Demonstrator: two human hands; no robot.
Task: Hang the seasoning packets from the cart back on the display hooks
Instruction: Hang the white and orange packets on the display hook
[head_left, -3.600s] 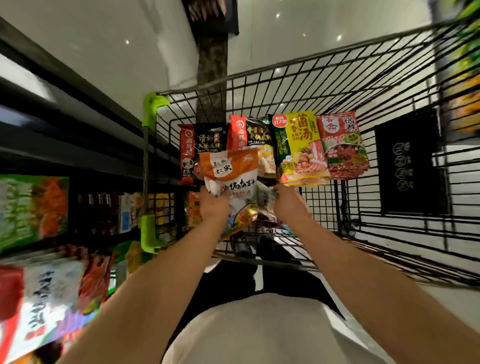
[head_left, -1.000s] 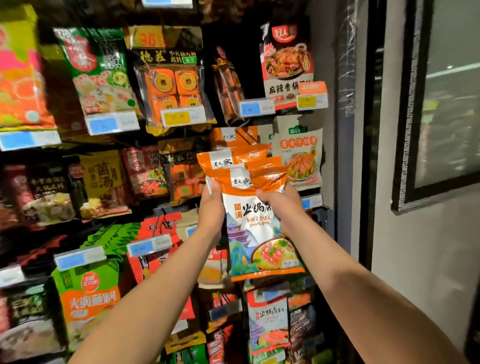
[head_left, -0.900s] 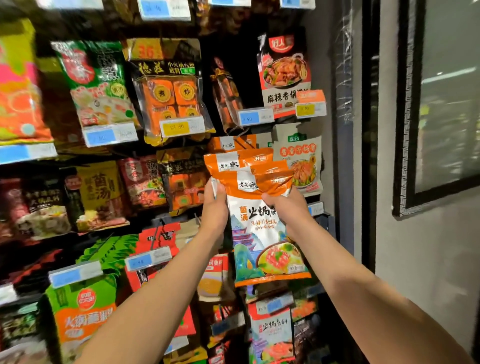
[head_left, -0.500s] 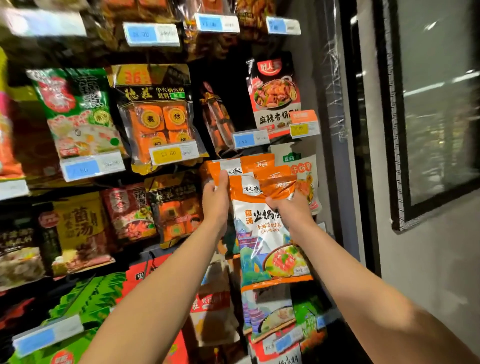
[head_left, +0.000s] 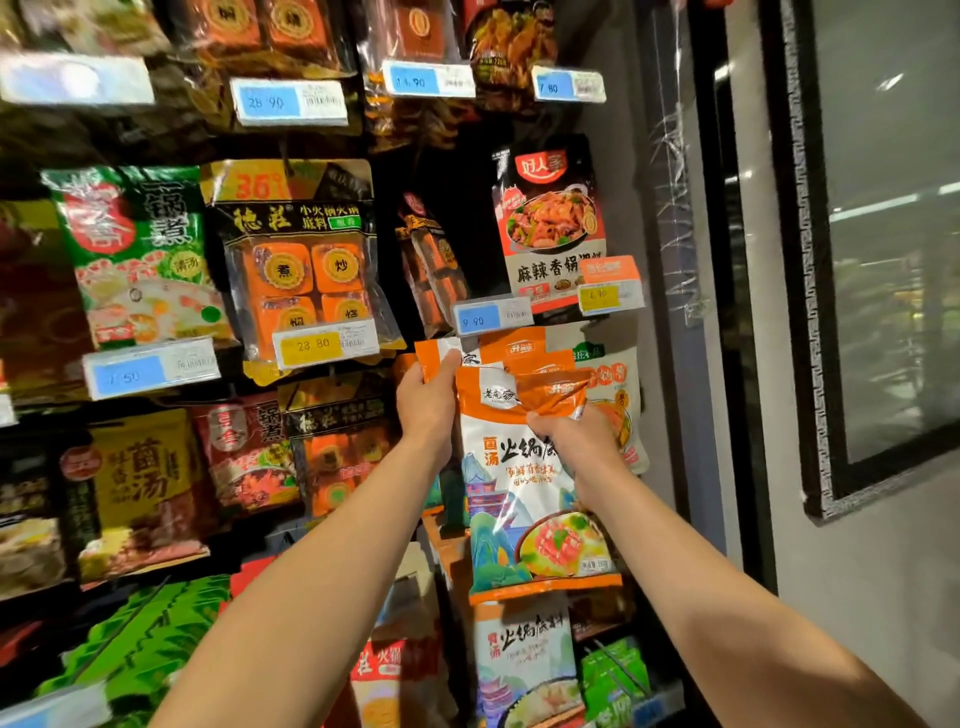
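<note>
Both arms up at the hanging display rack (head_left: 670, 218), right side of it, just under the blue 9.90 price tag (head_left: 491, 316). Left hand (head_left: 427, 397) clamped on the top-left corner of an orange-topped hotpot seasoning packet (head_left: 441, 358), thumb over the front. Right hand (head_left: 576, 436) pinching the crumpled orange top of the front packet (head_left: 530, 493), the white one with the mountain drawing and a bowl picture low down. Front packet hanging down from the right hand, overlapping the one behind. Can't tell whether either packet is on a display hook, tops are bunched together. Just right of them, touching or nearly so, a green-and-white packet (head_left: 618, 384) on the rack. Above that, a red and black spicy pot packet (head_left: 550, 223) with a yellow 6.90 tag (head_left: 610, 286). Off to the left, a clear pack of orange seasoning blocks (head_left: 301, 265) with a yellow 28.80 tag (head_left: 324, 344). Far right, a grey wall with a black-framed window (head_left: 883, 249).
</note>
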